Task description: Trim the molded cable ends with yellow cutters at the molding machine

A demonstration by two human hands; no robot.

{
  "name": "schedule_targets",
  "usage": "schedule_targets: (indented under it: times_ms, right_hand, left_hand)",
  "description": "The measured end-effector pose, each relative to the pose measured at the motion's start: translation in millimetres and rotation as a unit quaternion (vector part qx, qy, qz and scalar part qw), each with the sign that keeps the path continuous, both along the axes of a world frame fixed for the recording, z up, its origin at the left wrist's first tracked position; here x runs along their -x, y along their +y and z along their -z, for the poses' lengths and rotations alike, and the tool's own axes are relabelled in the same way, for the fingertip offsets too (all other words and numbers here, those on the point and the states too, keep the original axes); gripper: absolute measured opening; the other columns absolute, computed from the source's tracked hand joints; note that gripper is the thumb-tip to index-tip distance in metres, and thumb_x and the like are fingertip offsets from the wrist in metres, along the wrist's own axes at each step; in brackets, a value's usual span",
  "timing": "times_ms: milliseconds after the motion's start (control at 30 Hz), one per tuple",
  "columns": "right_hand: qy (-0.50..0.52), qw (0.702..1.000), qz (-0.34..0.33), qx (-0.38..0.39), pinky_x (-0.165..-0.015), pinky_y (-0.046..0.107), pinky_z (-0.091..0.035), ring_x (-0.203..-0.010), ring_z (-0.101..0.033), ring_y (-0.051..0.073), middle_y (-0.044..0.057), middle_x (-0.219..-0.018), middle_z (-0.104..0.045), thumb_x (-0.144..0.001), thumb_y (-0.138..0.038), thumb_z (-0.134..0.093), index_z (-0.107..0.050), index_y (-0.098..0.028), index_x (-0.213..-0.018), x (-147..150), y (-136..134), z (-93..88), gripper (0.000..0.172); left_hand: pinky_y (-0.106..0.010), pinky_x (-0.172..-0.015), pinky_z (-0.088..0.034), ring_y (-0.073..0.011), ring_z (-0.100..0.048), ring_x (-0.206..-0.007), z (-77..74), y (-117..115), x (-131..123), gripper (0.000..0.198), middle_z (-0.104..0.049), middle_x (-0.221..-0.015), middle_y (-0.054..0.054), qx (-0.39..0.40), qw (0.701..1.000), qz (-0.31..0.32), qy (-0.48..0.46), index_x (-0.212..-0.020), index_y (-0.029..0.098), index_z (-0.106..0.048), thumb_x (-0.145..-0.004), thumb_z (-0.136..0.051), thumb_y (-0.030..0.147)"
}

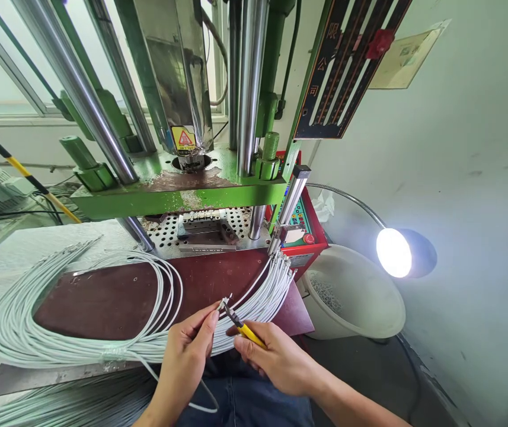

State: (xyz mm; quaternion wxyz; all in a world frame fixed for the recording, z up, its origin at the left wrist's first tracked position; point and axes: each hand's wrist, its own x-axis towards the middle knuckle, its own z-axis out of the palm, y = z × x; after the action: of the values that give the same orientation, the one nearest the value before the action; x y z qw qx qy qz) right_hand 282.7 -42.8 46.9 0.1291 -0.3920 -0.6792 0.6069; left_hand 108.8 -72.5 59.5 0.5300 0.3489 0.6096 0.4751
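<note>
Between thumb and fingers, my left hand (189,347) pinches the end of a pale cable, with a small whitish connector (223,303) sticking out past the fingertips. My right hand (275,359) is wrapped round the yellow handles of a pair of cutting pliers (250,333). The pliers' dark jaws are at the connector; whether they bite on it is too small to tell. Behind and beneath both hands runs a large coiled bundle of pale cables (71,350), bound with clear tape (115,351). Its many connector ends (283,264) lie to the right.
A green press (182,201) stands ahead, with a metal mould (204,228) on its perforated plate. At the right are a red control box (309,222), a white bin (360,296) with small scraps inside, and a lit gooseneck lamp (393,253). A brown board (98,302) lies under the cables.
</note>
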Motion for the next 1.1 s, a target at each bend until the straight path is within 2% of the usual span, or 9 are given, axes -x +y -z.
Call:
schedule_targets:
  times_ms: [133,233,300,367,567,667,767,900,1100]
  right_hand:
    - [-0.145,0.934,0.09,-0.315,-0.079,0.035,-0.047,-0.089,-0.059,0.022,0.008,-0.099,-0.064,-0.097,-0.032,-0.047,-0.057,-0.019,-0.119,5.9,-8.4,6.1,0.028]
    - [-0.236,0.852,0.12,-0.451,-0.084,0.043,-0.048,-0.093,-0.058,0.027,0.012,-0.104,-0.062,-0.095,-0.027,-0.049,-0.044,-0.016,-0.14,9.5,-13.6,10.4,0.046]
    - [-0.273,0.813,0.121,-0.499,-0.084,0.046,-0.047,-0.093,-0.057,0.028,0.013,-0.104,-0.061,-0.093,-0.024,-0.052,-0.038,-0.013,-0.145,10.7,-14.9,11.5,0.055]
    - [-0.287,0.792,0.125,-0.524,-0.084,0.048,-0.047,-0.095,-0.055,0.029,0.015,-0.105,-0.06,-0.092,-0.021,-0.052,-0.033,-0.01,-0.148,11.7,-14.6,12.4,0.06]
    - [-0.306,0.767,0.153,-0.543,-0.081,0.049,-0.047,-0.091,-0.055,0.031,0.016,-0.1,-0.062,-0.094,-0.018,-0.045,-0.03,-0.007,-0.149,17.9,-11.0,24.1,0.058]
    - [-0.297,0.793,0.151,-0.509,-0.079,0.047,-0.048,-0.088,-0.058,0.03,0.015,-0.099,-0.064,-0.094,-0.016,-0.044,-0.036,-0.009,-0.146,19.1,-10.0,28.1,0.053]
    - [-0.202,0.881,0.125,-0.409,-0.08,0.039,-0.049,-0.09,-0.061,0.026,0.012,-0.101,-0.065,-0.097,-0.023,-0.046,-0.048,-0.014,-0.135,15.4,-7.2,22.0,0.04]
    - [-0.08,0.973,0.066,-0.205,-0.068,0.026,-0.045,-0.074,-0.057,0.016,0.002,-0.084,-0.063,-0.096,-0.032,-0.051,-0.062,-0.019,-0.098,5.9,1.5,5.5,0.018]
    - [0.003,1.0,-0.002,-0.009,-0.051,0.022,-0.031,-0.057,-0.037,0.01,-0.006,-0.066,-0.042,-0.096,-0.05,-0.049,-0.064,-0.016,-0.107,-2.2,10.3,-4.6,0.038]
  left_hand:
    - [-0.021,-0.04,-0.02,-0.0069,-0.02,-0.041,-2.3,5.5,-0.3,0.049,-0.026,-0.043,0.011,0.02,0.999,0.022,-0.022,-0.096,0.011,-0.074,-0.077,-0.064,0.055]
    - [-0.024,-0.05,-0.045,-0.0135,-0.049,-0.047,-4.2,5.3,-0.6,0.036,-0.05,-0.046,0.004,-0.032,0.996,0.013,0.082,-0.091,0.015,-0.077,-0.079,-0.063,0.045]
    - [-0.031,-0.075,-0.056,-0.0233,-0.069,-0.075,-4.6,3.3,-0.5,0.031,-0.073,-0.069,-0.004,-0.072,0.984,0.003,0.164,-0.091,0.017,-0.079,-0.079,-0.062,0.039]
    - [-0.034,-0.091,-0.054,-0.0286,-0.072,-0.097,-3.8,1.3,-0.5,0.031,-0.08,-0.094,-0.008,-0.092,0.973,0.002,0.211,-0.096,0.018,-0.08,-0.08,-0.059,0.035]
    - [-0.034,-0.09,-0.056,-0.0294,-0.074,-0.097,1.7,-0.6,-3.7,0.034,-0.079,-0.104,-0.01,-0.125,0.958,-0.003,0.258,-0.105,0.018,-0.078,-0.082,-0.058,0.032]
    - [-0.034,-0.091,-0.055,-0.0291,-0.073,-0.097,0.3,-0.5,-5.0,0.032,-0.08,-0.099,-0.01,-0.12,0.965,-0.009,0.234,-0.101,0.018,-0.079,-0.083,-0.058,0.033]
    - [-0.03,-0.077,-0.055,-0.0234,-0.069,-0.078,-2.2,0.0,-4.6,0.03,-0.074,-0.073,-0.005,-0.092,0.982,0.005,0.166,-0.096,0.018,-0.079,-0.084,-0.059,0.037]
    - [-0.019,-0.042,-0.028,-0.0089,-0.031,-0.044,-2.8,1.6,-3.5,0.037,-0.036,-0.045,0.008,-0.024,0.998,0.025,0.056,-0.094,0.014,-0.074,-0.083,-0.061,0.047]
    - [-0.02,-0.042,-0.018,-0.007,-0.02,-0.046,-3.7,2.0,-2.7,0.042,-0.027,-0.048,0.009,-0.016,0.999,0.029,0.016,-0.088,0.013,-0.072,-0.081,-0.063,0.054]
